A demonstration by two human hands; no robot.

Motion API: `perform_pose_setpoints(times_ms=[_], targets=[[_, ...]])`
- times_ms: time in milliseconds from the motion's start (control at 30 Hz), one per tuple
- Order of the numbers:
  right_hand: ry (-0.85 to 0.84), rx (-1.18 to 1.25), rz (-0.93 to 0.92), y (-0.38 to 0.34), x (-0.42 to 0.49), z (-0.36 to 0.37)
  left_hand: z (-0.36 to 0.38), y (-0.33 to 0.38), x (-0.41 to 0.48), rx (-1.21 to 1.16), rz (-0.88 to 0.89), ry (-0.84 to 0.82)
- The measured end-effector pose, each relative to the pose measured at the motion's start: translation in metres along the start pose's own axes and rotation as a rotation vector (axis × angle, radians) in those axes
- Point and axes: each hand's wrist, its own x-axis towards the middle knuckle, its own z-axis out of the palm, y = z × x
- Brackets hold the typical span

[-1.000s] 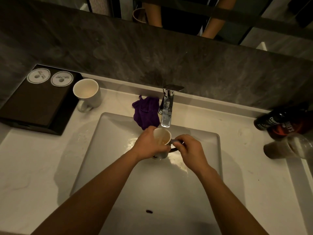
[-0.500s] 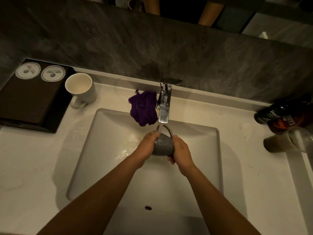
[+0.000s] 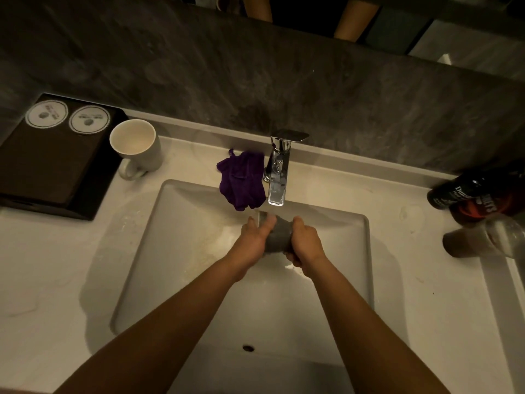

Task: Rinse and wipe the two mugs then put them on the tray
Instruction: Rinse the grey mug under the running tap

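I hold a grey mug (image 3: 277,236) over the sink basin (image 3: 176,251), just below the chrome tap (image 3: 277,177). My left hand (image 3: 254,240) grips its left side and my right hand (image 3: 305,243) its right side, so most of the mug is hidden. It looks tipped away from me, with its mouth out of sight. A second mug (image 3: 136,147), pale with a handle, stands upright on the counter beside the dark tray (image 3: 51,172) at the left. A purple cloth (image 3: 241,180) lies draped over the sink's back edge, left of the tap.
Two round paper coasters (image 3: 68,118) lie on the tray's far end. Dark bottles (image 3: 471,194) and a clear glass lying on its side (image 3: 488,240) crowd the counter at the right. A dark stone wall runs behind the tap.
A second ago the mug was upright with its pale inside showing. I have since turned it over between my hands, and the handle that stuck up half a second ago is now out of sight.
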Motion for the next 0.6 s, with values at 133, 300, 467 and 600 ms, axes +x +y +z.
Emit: perform_pose_setpoints(times_ms=[133, 300, 467, 600], targets=[[-0.026, -0.182, -0.089, -0.006, -0.004, -0.001, -0.006, 0.005, 0.004, -0.132, 0.024, 0.056], [0.039, -0.247, -0.310, 0.007, -0.008, 0.003, -0.008, 0.024, 0.000, -0.327, -0.311, -0.003], [-0.181, 0.011, 0.140, -0.018, -0.010, -0.011, -0.006, 0.005, -0.005, -0.122, 0.157, 0.009], [-0.125, -0.112, -0.136, -0.007, -0.005, -0.006, -0.010, 0.022, -0.006, -0.280, -0.221, -0.022]])
